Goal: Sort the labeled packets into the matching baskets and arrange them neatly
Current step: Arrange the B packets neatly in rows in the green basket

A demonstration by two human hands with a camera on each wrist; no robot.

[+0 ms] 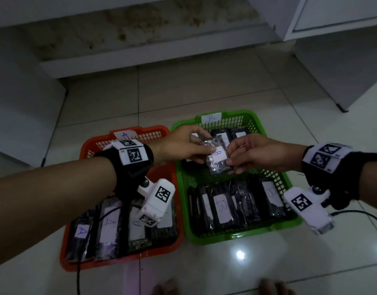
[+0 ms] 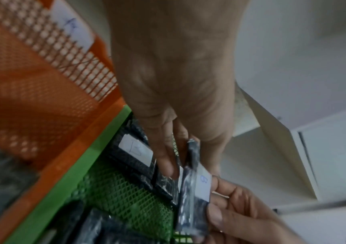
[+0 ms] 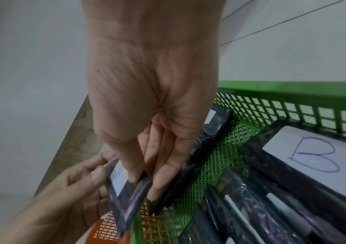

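Observation:
Both hands hold one dark packet [image 1: 217, 158] with a white label marked B, above the green basket [image 1: 277, 167] tagged B. My left hand [image 1: 189, 145] pinches its far end; my right hand [image 1: 243, 155] pinches its near right edge. In the left wrist view the packet [image 2: 193, 198] stands edge-on between the left fingers [image 2: 165, 158] and the right hand's fingertips. The right wrist view shows the packet [image 3: 126, 194] under my right fingers [image 3: 163, 178]. The orange basket [image 1: 94, 143] tagged A holds several A packets [image 1: 108, 228]. A row of B packets [image 1: 223, 205] fills the green basket's near half.
The baskets sit side by side on a pale tiled floor [image 1: 226, 260]. A white step [image 1: 140, 67] runs behind them and a white cabinet [image 1: 342, 67] stands at the right. More B packets [image 1: 238, 133] lie at the green basket's far end. Toes [image 1: 270, 288] show at the bottom.

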